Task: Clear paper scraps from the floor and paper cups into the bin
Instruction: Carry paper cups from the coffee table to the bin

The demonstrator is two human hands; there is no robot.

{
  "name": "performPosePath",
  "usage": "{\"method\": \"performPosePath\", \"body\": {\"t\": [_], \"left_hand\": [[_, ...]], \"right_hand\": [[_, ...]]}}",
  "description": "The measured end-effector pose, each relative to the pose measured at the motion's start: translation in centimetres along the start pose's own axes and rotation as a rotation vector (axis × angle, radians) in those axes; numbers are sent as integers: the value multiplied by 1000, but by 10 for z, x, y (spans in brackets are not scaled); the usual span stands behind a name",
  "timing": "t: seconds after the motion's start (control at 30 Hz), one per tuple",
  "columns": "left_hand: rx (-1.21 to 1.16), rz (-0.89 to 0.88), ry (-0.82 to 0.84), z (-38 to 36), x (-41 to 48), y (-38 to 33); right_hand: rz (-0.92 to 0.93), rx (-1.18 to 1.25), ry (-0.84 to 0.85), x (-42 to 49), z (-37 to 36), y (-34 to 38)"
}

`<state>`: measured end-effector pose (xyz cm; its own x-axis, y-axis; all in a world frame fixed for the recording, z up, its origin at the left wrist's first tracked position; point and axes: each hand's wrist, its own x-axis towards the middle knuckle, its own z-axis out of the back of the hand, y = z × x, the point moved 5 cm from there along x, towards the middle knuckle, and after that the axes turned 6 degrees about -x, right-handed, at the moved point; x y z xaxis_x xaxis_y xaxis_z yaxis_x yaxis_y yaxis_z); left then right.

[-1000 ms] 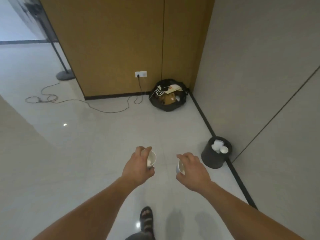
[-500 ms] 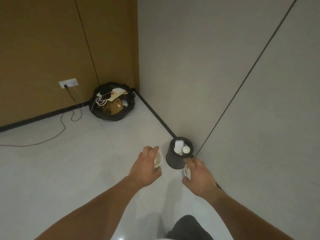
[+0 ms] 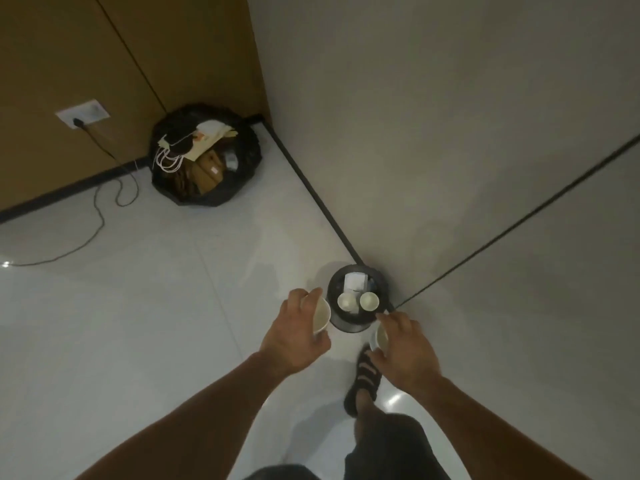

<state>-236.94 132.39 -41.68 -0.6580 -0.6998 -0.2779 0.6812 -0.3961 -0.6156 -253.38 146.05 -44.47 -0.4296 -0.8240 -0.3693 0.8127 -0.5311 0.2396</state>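
Just before the small bin (image 3: 349, 325), the left hand (image 3: 294, 336) gripped one paper cup (image 3: 321, 315); the right hand (image 3: 405, 348) clasped another cup (image 3: 381, 339), mostly hidden beneath its fingers.

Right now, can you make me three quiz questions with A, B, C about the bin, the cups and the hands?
1. Where does the small bin stand?
A. in the middle of the room
B. on a table
C. against the grey wall

2. How many cups lie inside the small bin?
A. two
B. none
C. five

3. What is the left hand doing?
A. waving
B. gripping a cup
C. hanging empty

Answers:
1. C, it sits right at the foot of the grey wall.
2. A, two round white rims show side by side inside.
3. B, its fingers curl round a white cup.
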Motion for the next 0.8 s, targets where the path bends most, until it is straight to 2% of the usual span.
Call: {"method": "performPosePath", "body": {"t": [0.17,0.4,0.63,0.8], "left_hand": [[-43,66,-3,-54,83,15],[-120,100,-3,-168,180,72],[-196,105,-2,-274,246,129],[-183,119,50,-324,268,157]], "right_hand": [[19,-11,21,91,-28,-48],[-21,29,20,202,-134,-96],[-52,55,-2,272,-235,-131],[-79,48,8,296,-283,-149]]}}
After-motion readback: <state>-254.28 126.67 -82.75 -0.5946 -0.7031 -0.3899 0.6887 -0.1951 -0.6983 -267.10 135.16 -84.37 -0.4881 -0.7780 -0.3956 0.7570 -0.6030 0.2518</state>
